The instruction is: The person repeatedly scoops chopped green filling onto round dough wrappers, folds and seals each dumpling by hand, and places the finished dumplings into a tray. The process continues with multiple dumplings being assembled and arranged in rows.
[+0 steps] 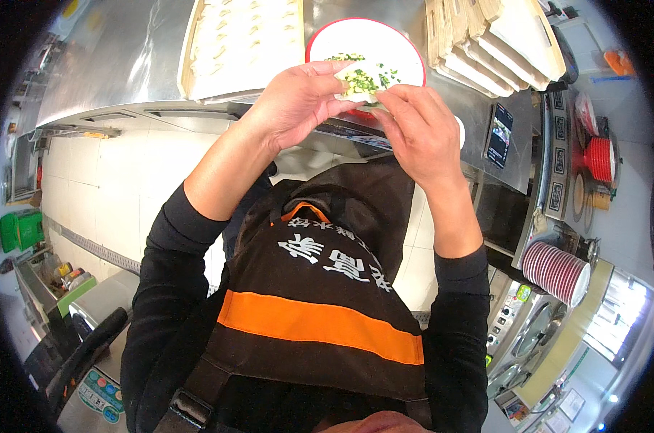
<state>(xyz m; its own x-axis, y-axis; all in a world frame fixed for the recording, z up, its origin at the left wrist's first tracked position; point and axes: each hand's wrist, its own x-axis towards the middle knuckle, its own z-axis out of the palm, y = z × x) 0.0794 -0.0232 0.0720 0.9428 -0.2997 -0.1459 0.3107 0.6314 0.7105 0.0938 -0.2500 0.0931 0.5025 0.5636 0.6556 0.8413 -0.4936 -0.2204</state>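
Observation:
Between my hands is a round dough wrapper (pixel 354 97) topped with chopped green and pale yellow filling (pixel 362 81). My left hand (pixel 305 97) supports it from the left, thumb along its far edge. The fingertips of my right hand (pixel 416 122) pinch its right edge. Just beyond, partly hidden by my hands, sits a white bowl with a red rim (pixel 383 40), with more chopped greens inside. To the left lies a wooden tray (pixel 224 70) lined with pale cloth, where several small folded dumplings (pixel 255 26) stand in rows.
Stacked wooden trays (pixel 489 46) lean at the right of the steel worktable (pixel 121 59). A smartphone (pixel 499 135) with a lit screen lies near its right end. Farther right are stacked red-and-white dishes (pixel 557 272) and a red stack (pixel 600 159). A green bin (pixel 21 230) stands far left.

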